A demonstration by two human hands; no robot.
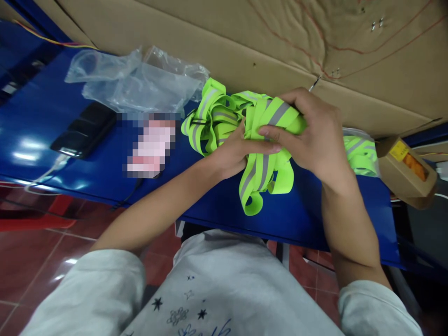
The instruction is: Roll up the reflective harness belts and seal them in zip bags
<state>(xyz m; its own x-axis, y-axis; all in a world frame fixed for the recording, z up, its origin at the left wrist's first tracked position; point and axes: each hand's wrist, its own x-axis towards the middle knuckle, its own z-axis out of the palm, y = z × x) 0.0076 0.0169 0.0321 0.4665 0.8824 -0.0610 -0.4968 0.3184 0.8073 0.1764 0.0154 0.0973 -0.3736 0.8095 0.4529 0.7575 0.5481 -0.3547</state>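
Note:
Both my hands grip a folded bundle of neon yellow-green reflective straps with grey stripes, held over the blue table. My left hand closes on its left side, thumb pointing right across the front; some of its fingers are hidden by the bands. From the right, my right hand wraps over the top of the same bundle, thumb pressed on its front face. Loose ends curl down below the hands. Behind and left of my left hand lies a pile of more such straps with a black buckle.
Clear plastic bags lie at the back left of the blue table. Before them are a black power bank with a white cable and a blurred-out pink item. At right stand bagged straps and a cardboard box.

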